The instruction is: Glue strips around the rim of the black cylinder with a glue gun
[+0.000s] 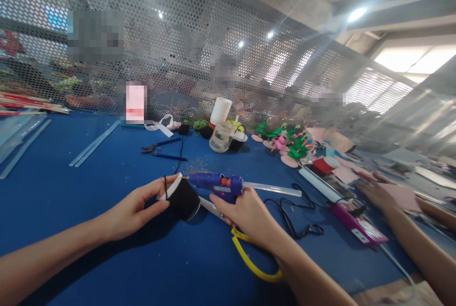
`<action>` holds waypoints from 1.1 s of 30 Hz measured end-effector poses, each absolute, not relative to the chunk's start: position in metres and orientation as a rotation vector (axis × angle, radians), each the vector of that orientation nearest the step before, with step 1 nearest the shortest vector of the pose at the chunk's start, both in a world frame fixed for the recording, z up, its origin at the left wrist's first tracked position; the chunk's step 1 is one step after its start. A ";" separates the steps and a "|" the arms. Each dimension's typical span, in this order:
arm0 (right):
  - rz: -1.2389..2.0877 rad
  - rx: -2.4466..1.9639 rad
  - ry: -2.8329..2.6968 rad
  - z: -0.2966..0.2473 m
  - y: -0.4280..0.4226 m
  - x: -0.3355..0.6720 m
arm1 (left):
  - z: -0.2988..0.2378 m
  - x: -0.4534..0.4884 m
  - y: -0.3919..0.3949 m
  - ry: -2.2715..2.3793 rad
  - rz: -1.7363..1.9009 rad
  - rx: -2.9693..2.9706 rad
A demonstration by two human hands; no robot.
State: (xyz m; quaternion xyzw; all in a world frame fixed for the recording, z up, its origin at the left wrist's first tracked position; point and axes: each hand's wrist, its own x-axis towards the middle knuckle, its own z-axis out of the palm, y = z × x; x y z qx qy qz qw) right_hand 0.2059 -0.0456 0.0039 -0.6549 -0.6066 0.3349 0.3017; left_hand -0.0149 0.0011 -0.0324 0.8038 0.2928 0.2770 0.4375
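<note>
My left hand [142, 204] pinches a small black cup [183, 198] lying on its side, along with a white strip [171, 186] at its rim and a thin black cord looped over a finger. My right hand [245, 213] grips a blue glue gun [219, 185]. Its nozzle points left at the cup's rim. A clear glue stick [272, 188] juts from the back of the gun. Scissors with yellow handles [249, 261] lie on the blue table [89, 187] under my right wrist.
Black pliers [162, 149], a clear jar [221, 137] and white stacked cups [221, 110] stand further back. Green and pink cut-outs [290, 147] are piled at right. Another person's hand [374, 194] rests near a pink box [358, 227]. A perforated metal screen [213, 35] backs the table.
</note>
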 end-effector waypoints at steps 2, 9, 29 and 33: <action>0.884 -1.732 -1.601 0.002 -0.044 0.206 | -0.032 -0.015 0.001 0.718 0.701 1.983; 0.856 -1.710 -1.622 0.000 -0.041 0.208 | -0.030 -0.014 0.001 0.680 0.739 1.925; 0.845 -1.763 -1.639 0.005 -0.045 0.201 | -0.029 -0.016 -0.001 0.746 0.692 1.948; 0.873 -1.738 -1.648 0.011 -0.049 0.199 | -0.028 -0.016 -0.001 0.737 0.698 1.931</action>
